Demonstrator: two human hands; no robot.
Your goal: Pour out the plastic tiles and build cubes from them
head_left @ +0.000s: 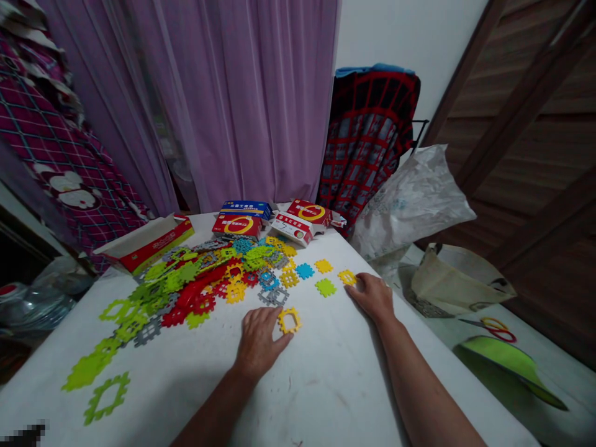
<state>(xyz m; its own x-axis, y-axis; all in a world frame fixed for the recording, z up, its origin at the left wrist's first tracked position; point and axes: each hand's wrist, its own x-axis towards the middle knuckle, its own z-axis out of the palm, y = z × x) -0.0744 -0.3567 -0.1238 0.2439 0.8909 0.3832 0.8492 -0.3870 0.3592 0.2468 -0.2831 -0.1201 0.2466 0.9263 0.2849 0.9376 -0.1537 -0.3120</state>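
Observation:
On the white table (302,385) lies a heap of flat plastic puzzle pieces (200,279) in green, red, yellow, blue and grey. My left hand (258,341) rests palm down, fingers together, thumb touching a yellow frame-shaped piece (289,321). My right hand (372,295) lies flat near the table's right edge, its fingertips touching a small yellow piece (347,277). A green piece (325,287), a blue piece (305,270) and another yellow piece (323,266) lie loose between the hands and the heap.
Several red and blue cardboard boxes (261,220) stand at the table's far edge, with an open box (146,243) at the left. A white plastic bag (412,198), a paper bag (459,279), scissors (496,328) and a green cap (510,366) lie right of the table.

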